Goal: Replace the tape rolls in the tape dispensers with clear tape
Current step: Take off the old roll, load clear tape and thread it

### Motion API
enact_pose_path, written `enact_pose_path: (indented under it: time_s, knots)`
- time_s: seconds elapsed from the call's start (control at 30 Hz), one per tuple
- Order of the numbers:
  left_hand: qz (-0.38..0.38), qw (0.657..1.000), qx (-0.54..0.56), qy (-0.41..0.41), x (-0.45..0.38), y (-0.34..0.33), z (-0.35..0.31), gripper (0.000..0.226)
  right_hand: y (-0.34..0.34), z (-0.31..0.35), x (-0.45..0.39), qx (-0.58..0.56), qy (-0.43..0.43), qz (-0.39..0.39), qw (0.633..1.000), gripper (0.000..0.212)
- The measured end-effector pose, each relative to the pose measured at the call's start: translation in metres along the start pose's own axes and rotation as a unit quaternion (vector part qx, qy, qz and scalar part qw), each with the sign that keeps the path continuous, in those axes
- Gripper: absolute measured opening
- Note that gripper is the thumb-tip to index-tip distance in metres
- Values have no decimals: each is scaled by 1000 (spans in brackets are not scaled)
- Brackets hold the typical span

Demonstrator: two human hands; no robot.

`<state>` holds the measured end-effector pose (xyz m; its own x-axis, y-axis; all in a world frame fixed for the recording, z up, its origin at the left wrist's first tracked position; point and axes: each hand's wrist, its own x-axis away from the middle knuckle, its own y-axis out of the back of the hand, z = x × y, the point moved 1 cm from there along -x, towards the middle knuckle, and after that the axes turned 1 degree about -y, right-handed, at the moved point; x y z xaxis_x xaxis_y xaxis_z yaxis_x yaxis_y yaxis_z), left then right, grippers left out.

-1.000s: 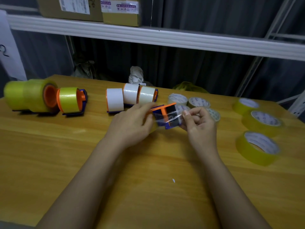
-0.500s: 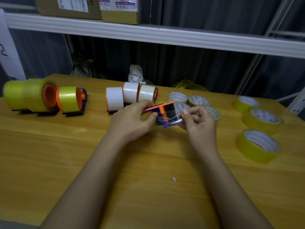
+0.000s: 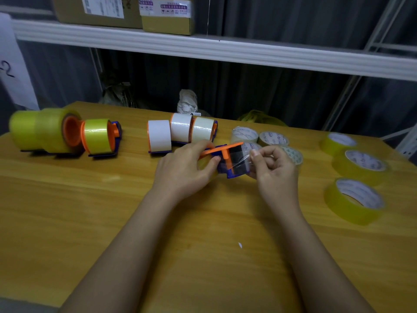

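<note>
Since a moment ago the dispenser (image 3: 228, 160) has tipped so its orange flap rises toward the far side, while both hands stay just above the wooden table (image 3: 90, 211). Her left hand (image 3: 185, 168) curls round the dispenser's roll end, thumb pressed against its side. Right hand (image 3: 274, 168), fingers bent inward, pinches the clear tape strip (image 3: 242, 160) stretched from the blue frame.

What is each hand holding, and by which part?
Left hand grips the dispenser around its roll end; right hand pinches the clear tape's free end.
</note>
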<state>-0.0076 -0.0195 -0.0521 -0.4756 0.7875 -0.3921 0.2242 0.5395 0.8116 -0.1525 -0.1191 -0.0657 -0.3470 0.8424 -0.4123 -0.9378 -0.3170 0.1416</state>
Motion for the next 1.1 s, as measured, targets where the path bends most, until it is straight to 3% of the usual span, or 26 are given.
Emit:
enact_pose_path:
  time_s: [0.73,1.1]
  knots:
    - [15,998,-31,-43,5,0,0,39,-1,-5,-2,96,51,-7,994,16]
    - [39,997,-46,-46,5,1,3,63,-1,-9,-3,88,55,-10,995,13]
